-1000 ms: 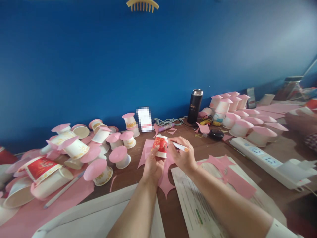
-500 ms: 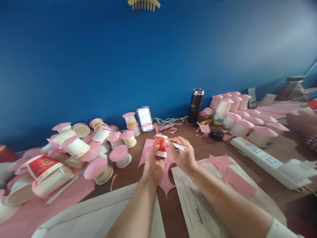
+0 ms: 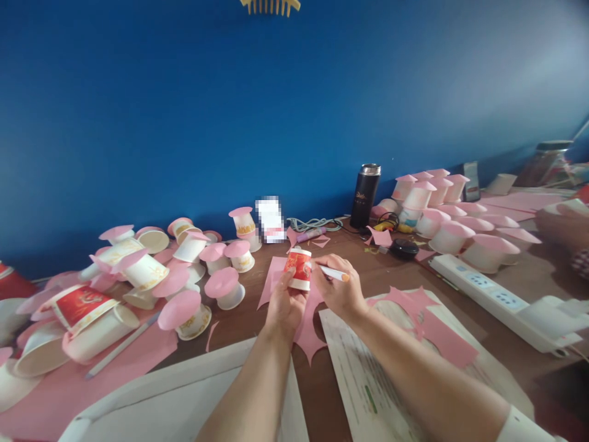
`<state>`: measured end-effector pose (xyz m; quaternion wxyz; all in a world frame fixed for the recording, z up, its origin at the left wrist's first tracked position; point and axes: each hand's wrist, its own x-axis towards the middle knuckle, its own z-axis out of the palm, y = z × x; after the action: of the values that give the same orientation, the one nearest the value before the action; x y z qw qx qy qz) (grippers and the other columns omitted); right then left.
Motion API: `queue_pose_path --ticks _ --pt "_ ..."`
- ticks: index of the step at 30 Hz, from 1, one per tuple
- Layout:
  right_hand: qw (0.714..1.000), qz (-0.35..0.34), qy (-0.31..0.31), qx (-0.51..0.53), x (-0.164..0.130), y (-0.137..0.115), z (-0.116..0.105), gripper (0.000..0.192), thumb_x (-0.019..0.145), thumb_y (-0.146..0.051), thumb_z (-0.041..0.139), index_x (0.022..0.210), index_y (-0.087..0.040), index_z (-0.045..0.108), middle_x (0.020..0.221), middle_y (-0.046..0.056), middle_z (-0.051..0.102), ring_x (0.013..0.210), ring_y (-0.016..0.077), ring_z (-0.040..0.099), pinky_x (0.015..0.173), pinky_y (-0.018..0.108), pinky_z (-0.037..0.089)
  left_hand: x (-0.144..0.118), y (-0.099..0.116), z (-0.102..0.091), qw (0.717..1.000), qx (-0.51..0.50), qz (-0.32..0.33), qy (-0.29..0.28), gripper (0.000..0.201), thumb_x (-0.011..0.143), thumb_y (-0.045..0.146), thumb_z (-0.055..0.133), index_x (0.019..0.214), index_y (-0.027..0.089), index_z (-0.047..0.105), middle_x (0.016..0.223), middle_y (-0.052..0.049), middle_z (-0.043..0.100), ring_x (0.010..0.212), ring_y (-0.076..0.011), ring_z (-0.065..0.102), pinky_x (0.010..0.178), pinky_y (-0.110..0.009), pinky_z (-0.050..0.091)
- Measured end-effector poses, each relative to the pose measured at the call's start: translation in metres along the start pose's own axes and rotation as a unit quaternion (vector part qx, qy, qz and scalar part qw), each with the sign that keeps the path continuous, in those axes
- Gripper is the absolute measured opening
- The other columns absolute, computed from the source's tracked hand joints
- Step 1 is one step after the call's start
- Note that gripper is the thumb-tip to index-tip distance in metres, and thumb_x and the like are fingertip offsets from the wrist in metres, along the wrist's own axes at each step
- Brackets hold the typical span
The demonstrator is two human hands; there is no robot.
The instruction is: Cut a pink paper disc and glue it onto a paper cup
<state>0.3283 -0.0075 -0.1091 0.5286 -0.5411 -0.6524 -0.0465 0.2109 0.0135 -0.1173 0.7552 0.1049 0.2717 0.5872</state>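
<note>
Already done, by the look of it: lots of little white paper cups with round pink paper tops, one heap on the left (image 3: 184, 310) and neat rows on the right (image 3: 453, 236). Not yet done: the small red and white paper cup (image 3: 298, 270), with no pink top on it. Probably plenty left, with big pink paper scraps (image 3: 432, 328) lying close by.

Sits up off the brown wooden table (image 3: 239, 325), right in the middle, above a flat pink paper sheet (image 3: 275, 277). Held by the left hand (image 3: 285, 307), fingers wrapped round and clamped on the cup's lower side. Stands almost straight, long way running up and down, top leaning a tiny bit away toward the blue wall (image 3: 294, 123). Hard to tell which end is the open mouth.

Just beside it, the right hand (image 3: 340, 291), fingers pinched tight on a thin white pen with an orange end (image 3: 335, 273). Lies nearly flat, tip pointing left and touching the cup's side, orange end pointing right.

Farther back, well apart from both hands: a tall black metal flask (image 3: 366, 195).
</note>
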Motion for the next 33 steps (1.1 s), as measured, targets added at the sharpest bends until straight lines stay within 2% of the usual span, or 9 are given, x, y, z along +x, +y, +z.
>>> queue_pose_path --ticks 18,27,33 --pt "1.000 -0.004 -0.008 0.005 -0.001 -0.002 0.000 0.009 0.085 -0.021 0.057 0.080 -0.022 0.064 0.078 0.000 0.069 0.074 0.0159 0.062 0.076 0.029 0.041 0.005 0.000 -0.005 1.000 -0.006 -0.007 -0.008 0.015 0.077 0.012 0.065 0.092 0.012 0.067 0.089 -0.006 0.072 0.081 -0.0138 0.068 0.077 -0.023 0.052" --pt "0.999 0.001 0.033 0.042 0.002 -0.009 -0.006 0.011 0.087 -0.024 0.055 0.083 -0.021 0.064 0.076 0.001 0.068 0.071 0.0160 0.062 0.074 0.030 0.044 0.004 -0.001 -0.006 1.000 0.016 0.004 -0.014 0.019 0.075 0.014 0.068 0.094 0.015 0.066 0.095 -0.006 0.072 0.088 -0.0163 0.067 0.078 -0.025 0.053" --pt "0.999 -0.012 -0.006 0.043 0.001 -0.010 -0.004 0.011 0.088 -0.024 0.055 0.086 -0.022 0.066 0.075 0.001 0.067 0.072 0.0164 0.063 0.076 0.031 0.044 0.001 -0.001 -0.002 1.000 0.026 0.005 -0.006 0.014 0.072 0.013 0.069 0.086 0.015 0.066 0.086 -0.004 0.071 0.083 -0.0149 0.067 0.079 -0.025 0.051"
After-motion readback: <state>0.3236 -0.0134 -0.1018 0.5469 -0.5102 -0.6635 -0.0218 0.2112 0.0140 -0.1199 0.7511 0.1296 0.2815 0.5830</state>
